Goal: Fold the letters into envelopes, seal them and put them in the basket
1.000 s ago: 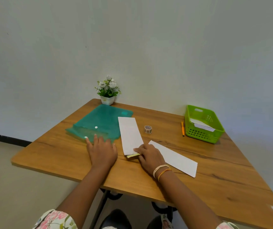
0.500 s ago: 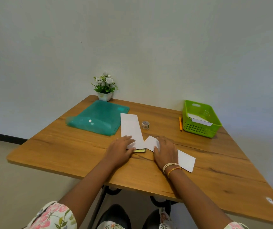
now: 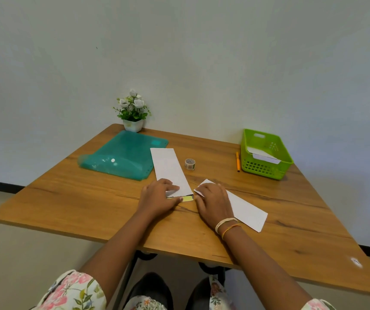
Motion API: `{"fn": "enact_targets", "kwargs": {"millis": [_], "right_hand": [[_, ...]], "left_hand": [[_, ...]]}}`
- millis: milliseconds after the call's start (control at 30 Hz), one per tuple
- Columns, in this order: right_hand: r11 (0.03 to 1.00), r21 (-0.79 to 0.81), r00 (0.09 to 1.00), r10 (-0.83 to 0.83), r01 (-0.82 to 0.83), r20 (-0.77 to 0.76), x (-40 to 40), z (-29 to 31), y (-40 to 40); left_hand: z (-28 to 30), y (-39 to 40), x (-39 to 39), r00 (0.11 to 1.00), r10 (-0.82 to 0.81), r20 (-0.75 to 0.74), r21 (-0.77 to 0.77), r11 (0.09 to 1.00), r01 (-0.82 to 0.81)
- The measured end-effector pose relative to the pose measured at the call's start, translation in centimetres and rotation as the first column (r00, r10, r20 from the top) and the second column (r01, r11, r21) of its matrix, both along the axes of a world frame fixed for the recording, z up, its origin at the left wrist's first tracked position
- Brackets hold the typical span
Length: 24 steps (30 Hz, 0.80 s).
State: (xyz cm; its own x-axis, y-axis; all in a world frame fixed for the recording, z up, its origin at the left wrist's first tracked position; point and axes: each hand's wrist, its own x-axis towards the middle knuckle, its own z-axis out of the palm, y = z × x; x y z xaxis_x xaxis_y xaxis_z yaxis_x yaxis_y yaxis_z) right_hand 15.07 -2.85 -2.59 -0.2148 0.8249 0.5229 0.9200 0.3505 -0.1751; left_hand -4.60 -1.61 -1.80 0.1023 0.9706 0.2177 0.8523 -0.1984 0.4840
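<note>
Envelope (image 3: 171,168) long axis runs toward the basket (image 3: 266,171)'s left; basket holds envelopes. Left hand (image 3: 157,198) and right hand (image 3: 213,202) press flat, right on letter (image 3: 246,211).

left hand (image 3: 157,198): flat on the long white paper envelope (image 3: 171,170), just right of the teal plastic folder (image 3: 123,154)
right hand (image 3: 213,202): pressing the folded white paper letter (image 3: 246,211), right of that envelope

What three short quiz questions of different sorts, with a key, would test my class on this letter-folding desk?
1. True or false: the green basket is empty.
2. The tape roll lies nearest: A) the long white envelope B) the flower pot C) the orange pen.
3. Which hand presses the folded letter?
Key: 1 false, white paper lies inside; 2 A; 3 the right hand.
</note>
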Motion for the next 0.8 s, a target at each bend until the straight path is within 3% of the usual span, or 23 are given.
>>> {"fn": "enact_targets", "kwargs": {"millis": [100, 467, 633, 800], "right_hand": [[0.993, -0.051, 0.994, 0.104, -0.106, -0.031, -0.9, 0.1, 0.3], [0.954, -0.252, 0.976, 0.12, -0.164, -0.181, -1.0, 0.7, 1.4], [0.935, -0.286, 0.977, 0.215, -0.208, -0.007, -0.5, 2.3, 2.8], [0.946, -0.171, 0.936, 0.304, -0.275, 0.18, -0.5, 2.7, 3.0]], "left_hand": [[-0.1, -0.1, -0.2, 0.999, -0.002, 0.049, 0.018, 1.0, 0.001], [-0.2, -0.1, -0.3, 0.981, 0.01, 0.195, 0.07, 0.997, -0.024], [-0.4, -0.1, -0.3, 0.978, 0.005, 0.207, 0.086, 0.996, -0.024], [-0.6, -0.1, -0.3, 0.969, 0.007, 0.246, 0.095, 0.995, -0.031]]}}
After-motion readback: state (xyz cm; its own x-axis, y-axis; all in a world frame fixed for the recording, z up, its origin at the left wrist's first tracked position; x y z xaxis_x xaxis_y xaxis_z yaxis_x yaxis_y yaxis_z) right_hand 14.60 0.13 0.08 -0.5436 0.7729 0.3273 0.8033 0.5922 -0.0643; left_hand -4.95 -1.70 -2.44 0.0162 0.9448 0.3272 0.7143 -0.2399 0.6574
